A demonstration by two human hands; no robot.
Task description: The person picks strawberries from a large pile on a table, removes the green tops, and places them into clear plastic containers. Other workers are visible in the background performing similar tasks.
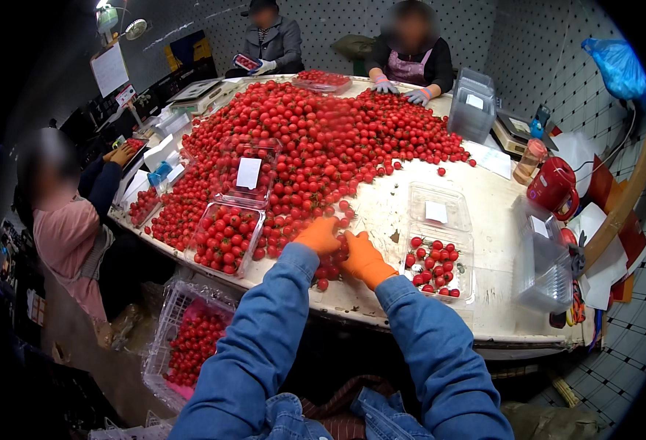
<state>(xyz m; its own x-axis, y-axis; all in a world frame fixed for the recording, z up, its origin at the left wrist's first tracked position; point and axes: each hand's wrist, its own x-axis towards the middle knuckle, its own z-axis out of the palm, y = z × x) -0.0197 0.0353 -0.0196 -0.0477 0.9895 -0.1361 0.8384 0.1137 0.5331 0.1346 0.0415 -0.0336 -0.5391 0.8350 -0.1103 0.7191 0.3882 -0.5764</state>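
A large heap of cherry tomatoes [301, 132] covers much of the white table. At its near edge my left hand [319, 236], in an orange glove, touches tomatoes; its fingers are partly hidden. My right hand [365, 258], gloved alike, is just to the right, its fingertips against a few small tomatoes between the two hands. Whether either hand grips one cannot be made out. To the left stands an open clear plastic clamshell box [225, 237] full of tomatoes, its lid folded back onto the heap. On the right, another open clamshell [438, 264] holds a loose layer of tomatoes.
Stacked clear boxes stand at right [542, 264] and far right [472, 104]. Beside them are a red electric kettle [552, 184] and a scale [512, 132]. Below left, a plastic crate [160, 335] holds tomatoes. Co-workers sit at left [67, 231] and across the table [411, 55].
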